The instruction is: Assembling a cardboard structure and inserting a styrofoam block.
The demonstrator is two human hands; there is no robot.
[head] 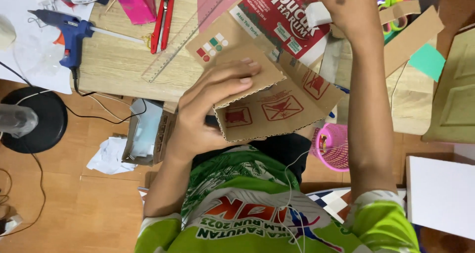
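Wooden flooring and a pale wooden desk top [114, 65] fill my view from above. Nearest to me is the green printed shirt [247, 218] of the person I am watching. Just past it, the left hand [208, 109] is clamped on a folded brown cardboard piece with red symbols [277, 107]: the fingers [237, 75] lie flat across its upper flap, and the rest of the piece juts out to the right of the palm, held at the desk's near edge. The right hand [346, 5] reaches farther out over the desk, closed around a small white block [316, 13], beside a red printed carton [282, 15].

Below the desk on the floor I see a pink mesh basket [334, 146], a small open cardboard box [146, 132] and crumpled white paper [111, 156]. Farther off on the desk lie a blue glue gun [71, 35], red-handled cutters [162, 20], a clear plastic ruler [193, 33] and a pink box [136, 3].
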